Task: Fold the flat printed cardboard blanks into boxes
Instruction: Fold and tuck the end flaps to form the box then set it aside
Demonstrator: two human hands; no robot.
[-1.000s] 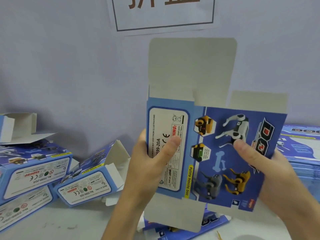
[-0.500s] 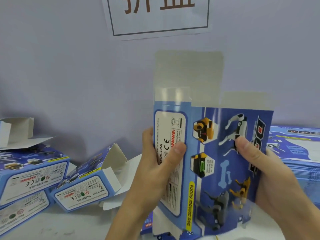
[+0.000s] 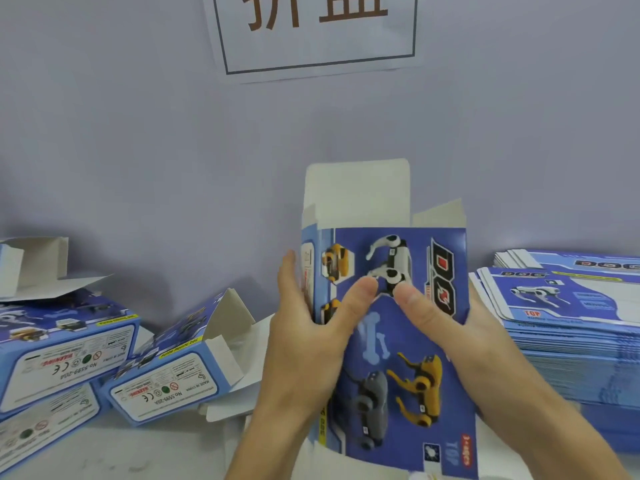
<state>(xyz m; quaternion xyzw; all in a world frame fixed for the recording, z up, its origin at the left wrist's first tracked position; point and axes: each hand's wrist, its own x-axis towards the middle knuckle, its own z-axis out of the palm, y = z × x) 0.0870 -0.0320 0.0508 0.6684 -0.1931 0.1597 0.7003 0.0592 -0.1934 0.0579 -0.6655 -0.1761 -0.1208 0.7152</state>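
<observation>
Blue printed box blank [image 3: 398, 341], patterned with a white robot dog, a grey one, yellow ones, a pale blue bone and red-and-black lettering; plain pale grey-white on its raised flaps. Left of that blank, folded boxes [image 3: 166, 368] in the same blue, with white label panels carrying black text, red and green marks, and a yellow strip. Right of it, a stack of flat blanks [image 3: 568, 317], blue and white, printed with a white dog. Behind it, lavender-grey wall [image 3: 138, 133] and white sign [image 3: 315, 32], dark border, brown characters.
</observation>
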